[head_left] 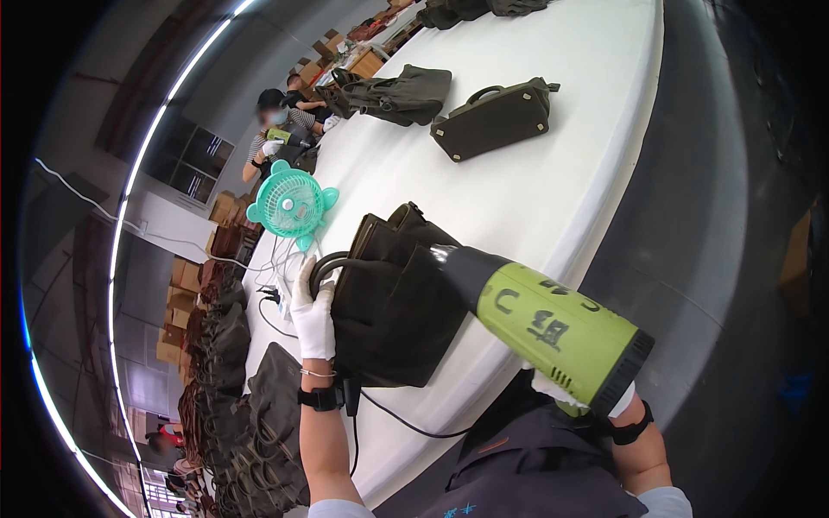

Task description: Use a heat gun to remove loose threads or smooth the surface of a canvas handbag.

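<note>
A dark olive handbag [401, 319] stands on the white table before me. My left hand [313, 315], in a white glove, is closed at the bag's left side, where the rounded handles are. My right hand [622, 402], also gloved, grips a lime-green heat gun [561, 332] from below. Most of its fingers are hidden behind the tool's body. The gun's dark nozzle points left at the upper right part of the bag, close to its surface. Whether the nozzle touches the bag I cannot tell.
A turquoise fan [290, 204] stands beyond the bag, with white cables near it. More dark handbags [496, 119] sit farther along the white table [570, 164]. Many bags are piled at the left [246, 440]. A black cord [414, 429] crosses the near edge. Co-workers [275, 129] are at the far left side.
</note>
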A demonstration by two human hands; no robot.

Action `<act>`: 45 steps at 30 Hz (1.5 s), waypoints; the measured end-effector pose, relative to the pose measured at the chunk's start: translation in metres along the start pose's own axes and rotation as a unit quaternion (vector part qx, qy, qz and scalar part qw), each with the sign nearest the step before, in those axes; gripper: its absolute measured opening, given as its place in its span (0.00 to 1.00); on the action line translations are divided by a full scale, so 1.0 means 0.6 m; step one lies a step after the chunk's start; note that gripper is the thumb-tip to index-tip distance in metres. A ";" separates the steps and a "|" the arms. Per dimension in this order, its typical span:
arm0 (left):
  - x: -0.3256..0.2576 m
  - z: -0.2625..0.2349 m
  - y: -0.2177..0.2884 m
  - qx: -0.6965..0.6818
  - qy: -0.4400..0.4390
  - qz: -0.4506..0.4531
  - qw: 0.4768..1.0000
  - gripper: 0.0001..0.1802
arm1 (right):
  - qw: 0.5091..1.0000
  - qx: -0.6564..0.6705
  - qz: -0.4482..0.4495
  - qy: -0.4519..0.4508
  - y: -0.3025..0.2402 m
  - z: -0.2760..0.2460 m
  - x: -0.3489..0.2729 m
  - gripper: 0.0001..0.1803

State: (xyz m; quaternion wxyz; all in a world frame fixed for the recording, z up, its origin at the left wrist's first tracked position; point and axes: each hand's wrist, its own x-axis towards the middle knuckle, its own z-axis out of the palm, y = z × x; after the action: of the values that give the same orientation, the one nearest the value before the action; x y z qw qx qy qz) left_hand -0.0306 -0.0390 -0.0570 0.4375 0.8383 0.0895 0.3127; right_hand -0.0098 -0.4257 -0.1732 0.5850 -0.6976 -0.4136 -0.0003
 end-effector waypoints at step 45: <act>0.074 -0.090 -0.039 -0.105 0.058 0.047 0.992 0.06 | 0.849 0.457 0.259 0.061 -0.004 -0.013 -0.148 0.21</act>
State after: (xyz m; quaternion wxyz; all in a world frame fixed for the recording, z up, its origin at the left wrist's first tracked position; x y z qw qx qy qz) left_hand -0.0253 0.0305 -0.0331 0.5021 0.7716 0.0420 0.3882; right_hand -0.0658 -0.4831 -0.2116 0.8408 -0.4316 -0.1346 0.2976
